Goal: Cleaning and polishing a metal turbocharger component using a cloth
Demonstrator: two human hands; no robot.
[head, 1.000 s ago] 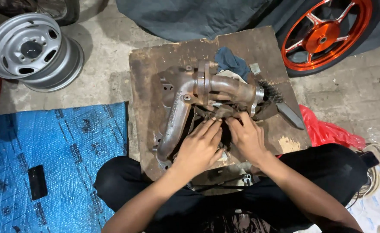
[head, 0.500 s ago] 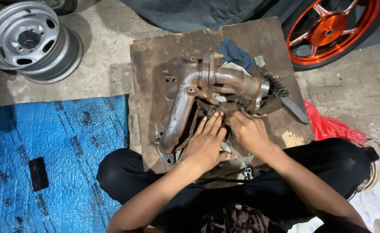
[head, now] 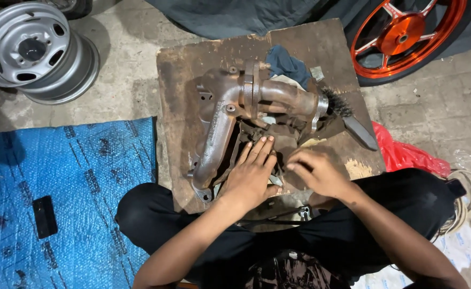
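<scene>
We sit cross-legged on a stained concrete floor, looking down on a worn wooden board that carries a rusty cast exhaust manifold. Our left hand lies flat, fingers spread, on the dark part just below the manifold's pipe; it grips nothing. Our right hand is loosely curled beside it; whether its fingertips pinch anything we cannot tell. A blue rag and a wire brush lie on the board behind and right of the manifold. Left of the board lies blue bubble wrap with a small black object; a grey steel wheel rim stands beyond. An orange wheel bounds the far right; a red bag touches the board's right edge.
</scene>
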